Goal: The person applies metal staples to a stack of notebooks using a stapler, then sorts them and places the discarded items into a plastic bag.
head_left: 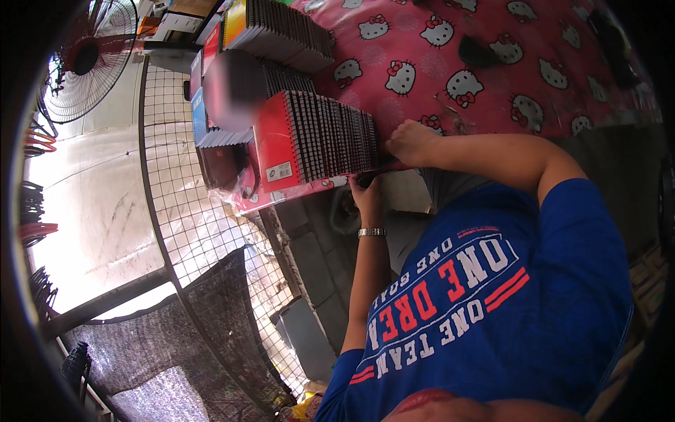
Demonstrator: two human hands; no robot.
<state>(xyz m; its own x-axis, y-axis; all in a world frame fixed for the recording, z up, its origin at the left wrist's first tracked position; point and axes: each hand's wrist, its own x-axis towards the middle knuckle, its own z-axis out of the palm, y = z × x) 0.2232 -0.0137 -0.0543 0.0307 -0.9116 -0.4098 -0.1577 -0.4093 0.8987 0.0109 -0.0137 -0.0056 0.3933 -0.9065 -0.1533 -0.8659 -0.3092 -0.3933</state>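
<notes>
A row of red spiral-bound notebooks [316, 137] stands packed together at the near left part of the table, black wire bindings facing up. My left hand [367, 195], with a metal watch on its wrist, is at the table's near edge, right against the bottom of this row; its fingertips are partly hidden there. Just right of the row's end, my right hand [413, 143] rests low over the pink tablecloth [422, 67] with its fingers curled in. Whatever those fingers may hold is out of sight.
Behind the red row are more spiral notebooks [281, 35], some with yellow or blue covers. A blurred patch covers part of them. Further right on the cloth lies a dark object [477, 51]. A wire grid [179, 148] and a standing fan [88, 56] are at the left.
</notes>
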